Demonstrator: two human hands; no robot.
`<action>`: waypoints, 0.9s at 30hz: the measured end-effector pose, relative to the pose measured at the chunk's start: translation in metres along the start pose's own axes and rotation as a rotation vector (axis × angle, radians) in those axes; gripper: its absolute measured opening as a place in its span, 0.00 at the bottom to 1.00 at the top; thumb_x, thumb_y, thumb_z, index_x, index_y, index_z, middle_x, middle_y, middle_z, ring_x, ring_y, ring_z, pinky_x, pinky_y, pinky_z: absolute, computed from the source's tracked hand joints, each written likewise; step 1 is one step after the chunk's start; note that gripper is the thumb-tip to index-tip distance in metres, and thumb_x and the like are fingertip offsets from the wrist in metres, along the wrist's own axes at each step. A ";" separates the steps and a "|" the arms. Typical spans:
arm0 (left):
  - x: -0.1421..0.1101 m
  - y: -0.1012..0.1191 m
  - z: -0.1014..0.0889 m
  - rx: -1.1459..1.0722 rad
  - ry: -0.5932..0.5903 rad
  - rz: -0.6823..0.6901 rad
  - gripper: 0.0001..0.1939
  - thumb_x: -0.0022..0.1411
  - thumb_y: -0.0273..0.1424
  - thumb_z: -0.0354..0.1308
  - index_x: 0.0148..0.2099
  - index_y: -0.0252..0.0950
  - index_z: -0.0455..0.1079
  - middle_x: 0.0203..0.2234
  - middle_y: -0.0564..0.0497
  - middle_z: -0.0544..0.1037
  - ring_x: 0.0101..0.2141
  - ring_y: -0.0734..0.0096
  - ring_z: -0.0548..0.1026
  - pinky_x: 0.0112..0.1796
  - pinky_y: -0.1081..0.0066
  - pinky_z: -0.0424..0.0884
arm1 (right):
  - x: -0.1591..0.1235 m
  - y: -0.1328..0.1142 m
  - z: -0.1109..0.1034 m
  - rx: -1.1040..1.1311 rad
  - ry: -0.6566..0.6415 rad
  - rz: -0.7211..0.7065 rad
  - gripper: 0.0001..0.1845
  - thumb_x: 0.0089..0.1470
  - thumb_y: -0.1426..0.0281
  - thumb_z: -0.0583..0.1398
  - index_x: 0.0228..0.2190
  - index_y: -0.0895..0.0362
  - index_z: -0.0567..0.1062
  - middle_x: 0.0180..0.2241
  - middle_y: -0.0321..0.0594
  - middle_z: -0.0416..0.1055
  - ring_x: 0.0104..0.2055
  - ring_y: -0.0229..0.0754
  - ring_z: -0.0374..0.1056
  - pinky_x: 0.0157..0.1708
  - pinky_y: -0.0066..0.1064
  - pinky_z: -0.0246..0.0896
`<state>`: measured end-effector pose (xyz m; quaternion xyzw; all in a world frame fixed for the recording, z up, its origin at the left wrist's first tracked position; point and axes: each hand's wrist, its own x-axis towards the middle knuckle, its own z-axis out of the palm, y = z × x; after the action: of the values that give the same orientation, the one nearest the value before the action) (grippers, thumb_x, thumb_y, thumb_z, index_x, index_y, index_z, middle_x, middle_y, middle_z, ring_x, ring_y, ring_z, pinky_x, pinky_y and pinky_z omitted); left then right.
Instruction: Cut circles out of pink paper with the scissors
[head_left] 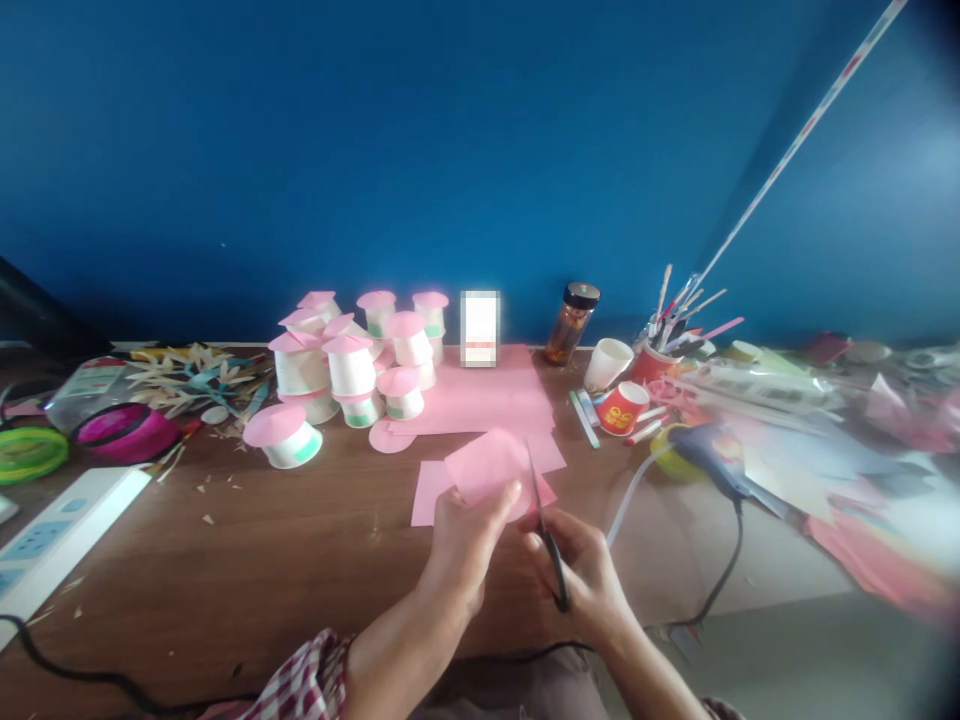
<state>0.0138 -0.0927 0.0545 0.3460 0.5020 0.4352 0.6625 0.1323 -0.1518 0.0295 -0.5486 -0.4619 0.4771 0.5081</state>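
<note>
My left hand (469,535) grips a piece of pink paper (487,465) between thumb and fingers, held a little above the table. In my right hand (581,560) is a pair of scissors (552,550) with dark handles, its blades pointing up and away along the paper's right edge. Under and behind the held piece lie more pink paper pieces (429,490) and a stack of larger pink sheets (487,395). To the left stand several white paper cups with pink paper tops (351,368), some of them stacked.
A dark-lidded bottle (574,325), a white cup (609,365), a red cup (622,408) and markers (583,418) stand or lie at the back right. A blue glue gun (709,455) with a cord lies right. At left are a power strip (64,530) and a magenta round object (127,433).
</note>
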 end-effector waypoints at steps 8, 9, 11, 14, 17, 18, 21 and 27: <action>0.002 -0.001 -0.001 -0.009 -0.025 0.000 0.14 0.48 0.38 0.65 0.27 0.31 0.70 0.19 0.51 0.72 0.22 0.72 0.69 0.23 0.74 0.64 | -0.001 -0.008 -0.001 -0.029 -0.007 0.013 0.11 0.50 0.65 0.62 0.30 0.61 0.73 0.16 0.28 0.55 0.16 0.31 0.51 0.15 0.22 0.47; 0.002 -0.001 -0.001 -0.018 -0.036 0.000 0.14 0.48 0.38 0.65 0.27 0.31 0.70 0.19 0.51 0.72 0.22 0.72 0.69 0.23 0.74 0.64 | -0.001 -0.010 0.000 -0.033 -0.008 0.018 0.11 0.50 0.64 0.62 0.30 0.61 0.73 0.16 0.28 0.56 0.16 0.31 0.51 0.15 0.22 0.47; 0.003 -0.001 -0.002 -0.038 -0.045 0.006 0.14 0.48 0.38 0.65 0.28 0.31 0.71 0.20 0.50 0.73 0.23 0.71 0.70 0.24 0.73 0.65 | -0.001 -0.012 0.000 -0.045 -0.004 0.024 0.12 0.50 0.63 0.63 0.30 0.61 0.74 0.16 0.29 0.57 0.16 0.31 0.51 0.14 0.23 0.47; 0.005 -0.001 -0.001 -0.042 -0.032 0.008 0.14 0.49 0.38 0.65 0.30 0.30 0.72 0.21 0.49 0.74 0.24 0.70 0.70 0.25 0.73 0.65 | -0.001 -0.011 -0.001 -0.050 -0.007 0.032 0.13 0.49 0.63 0.63 0.30 0.61 0.74 0.16 0.29 0.58 0.16 0.31 0.51 0.14 0.22 0.46; 0.005 -0.001 -0.001 -0.012 -0.030 0.005 0.14 0.49 0.37 0.64 0.29 0.30 0.72 0.21 0.49 0.73 0.23 0.71 0.69 0.24 0.73 0.64 | -0.001 -0.009 0.000 -0.027 -0.010 0.047 0.13 0.49 0.63 0.63 0.31 0.61 0.74 0.15 0.29 0.58 0.15 0.31 0.52 0.13 0.22 0.47; 0.004 -0.001 -0.001 -0.005 -0.033 0.008 0.14 0.49 0.37 0.64 0.29 0.29 0.72 0.20 0.50 0.72 0.23 0.72 0.69 0.23 0.73 0.64 | -0.001 -0.009 0.000 -0.018 -0.007 0.049 0.13 0.49 0.63 0.63 0.31 0.61 0.73 0.15 0.29 0.58 0.15 0.31 0.53 0.13 0.22 0.48; 0.002 0.000 0.000 -0.009 -0.048 0.021 0.13 0.49 0.37 0.64 0.29 0.29 0.72 0.20 0.50 0.72 0.23 0.72 0.69 0.24 0.74 0.64 | -0.001 -0.010 0.002 0.013 0.003 0.042 0.13 0.48 0.62 0.63 0.31 0.61 0.73 0.16 0.29 0.58 0.16 0.32 0.54 0.14 0.22 0.50; -0.003 0.002 0.001 0.000 -0.040 0.000 0.15 0.48 0.37 0.65 0.29 0.28 0.73 0.21 0.47 0.74 0.24 0.69 0.70 0.24 0.72 0.66 | 0.002 -0.013 0.004 0.025 0.033 0.038 0.14 0.45 0.63 0.66 0.28 0.61 0.73 0.16 0.29 0.59 0.16 0.31 0.54 0.15 0.22 0.48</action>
<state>0.0141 -0.0942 0.0580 0.3545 0.4888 0.4281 0.6724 0.1288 -0.1484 0.0426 -0.5585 -0.4371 0.4832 0.5133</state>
